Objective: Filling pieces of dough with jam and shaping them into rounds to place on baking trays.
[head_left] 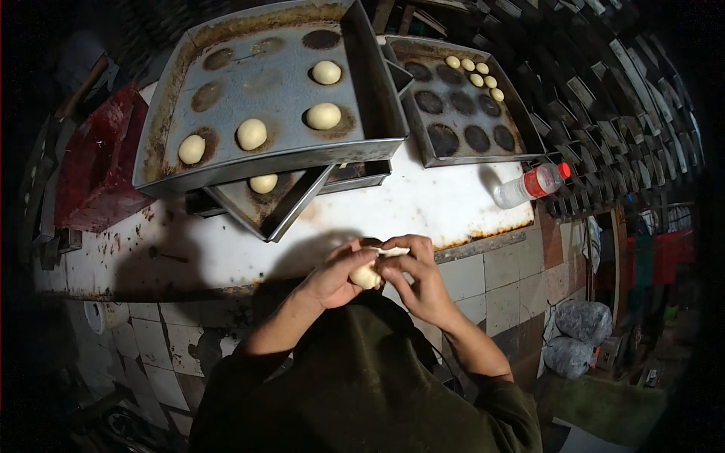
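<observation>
Close in front of my body, above the near edge of the white table, I hold a pale piece of dough (pixel 366 276) between both hands. My left hand (pixel 332 275) curls round the dough from the left, its thumb lying along the top. With bent fingers, my right hand (pixel 423 281) grips a thin flap of the same dough at its upper right side. The undersides of the dough are hidden by my fingers. Round dough balls (pixel 251 134) sit spaced apart on the large metal tray (pixel 260 79) at the far left.
A smaller tray (pixel 483 161) at the back right bears several small dough balls (pixel 477 79). Another pan (pixel 245 214) juts from under the large tray. A bottle with a red cap (pixel 532 185) lies by the right edge of the table (pixel 393 200). A red crate (pixel 106 162) is at left.
</observation>
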Tool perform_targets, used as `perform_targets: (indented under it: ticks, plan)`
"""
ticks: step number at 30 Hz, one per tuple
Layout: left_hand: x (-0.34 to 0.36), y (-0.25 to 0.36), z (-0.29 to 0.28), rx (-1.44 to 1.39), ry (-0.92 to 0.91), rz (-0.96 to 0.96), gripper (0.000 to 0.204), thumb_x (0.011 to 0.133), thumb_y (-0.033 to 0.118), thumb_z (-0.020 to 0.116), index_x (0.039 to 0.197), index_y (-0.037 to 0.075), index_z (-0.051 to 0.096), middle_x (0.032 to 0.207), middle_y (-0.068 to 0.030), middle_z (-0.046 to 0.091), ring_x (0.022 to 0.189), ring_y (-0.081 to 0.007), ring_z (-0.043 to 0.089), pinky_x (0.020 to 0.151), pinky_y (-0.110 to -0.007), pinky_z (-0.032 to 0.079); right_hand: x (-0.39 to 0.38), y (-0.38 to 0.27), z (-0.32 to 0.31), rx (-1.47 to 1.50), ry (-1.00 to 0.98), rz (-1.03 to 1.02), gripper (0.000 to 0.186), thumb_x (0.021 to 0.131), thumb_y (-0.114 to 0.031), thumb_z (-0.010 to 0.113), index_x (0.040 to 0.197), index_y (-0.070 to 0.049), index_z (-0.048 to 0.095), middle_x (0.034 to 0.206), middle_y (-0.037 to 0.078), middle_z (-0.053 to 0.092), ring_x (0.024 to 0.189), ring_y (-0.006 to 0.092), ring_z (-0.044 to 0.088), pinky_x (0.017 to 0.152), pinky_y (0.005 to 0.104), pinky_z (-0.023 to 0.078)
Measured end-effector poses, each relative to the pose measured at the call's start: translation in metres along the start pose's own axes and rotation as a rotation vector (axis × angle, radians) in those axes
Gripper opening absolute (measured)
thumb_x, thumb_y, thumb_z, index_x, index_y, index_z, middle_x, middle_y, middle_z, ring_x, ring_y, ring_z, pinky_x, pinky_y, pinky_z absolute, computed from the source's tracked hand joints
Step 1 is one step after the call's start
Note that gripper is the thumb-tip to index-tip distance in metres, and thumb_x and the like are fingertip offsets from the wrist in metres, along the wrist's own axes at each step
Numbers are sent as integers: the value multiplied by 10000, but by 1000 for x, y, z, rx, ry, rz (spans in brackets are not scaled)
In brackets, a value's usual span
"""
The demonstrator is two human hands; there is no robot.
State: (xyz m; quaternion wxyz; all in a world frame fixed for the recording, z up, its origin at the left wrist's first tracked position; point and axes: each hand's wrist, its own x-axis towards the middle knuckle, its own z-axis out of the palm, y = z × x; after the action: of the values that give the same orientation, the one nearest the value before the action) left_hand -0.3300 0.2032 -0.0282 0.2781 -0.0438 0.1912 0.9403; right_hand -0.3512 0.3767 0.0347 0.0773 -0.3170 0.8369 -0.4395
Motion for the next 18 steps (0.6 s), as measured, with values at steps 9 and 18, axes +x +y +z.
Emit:
perform_targets:
  ticks: [9,18]
  plan:
    - [95,-45,38,432,-19,-220,365,840,108,634,1146,45,446,993,-80,539,804,-155,588,683,-269,493,-28,116,-82,279,-66,-86,155,725,-56,696,845,-40,598,974,58,554,933,242,466,854,351,376]
    - [169,-53,32,2226,644,126,826,610,446,774,1163,-63,431,1128,-250,512,1088,-357,501,890,-390,419,45,208,-83,190,148,156,245,911,-180,490,964,16,628,946,180,645,888,272,611,810,337,465]
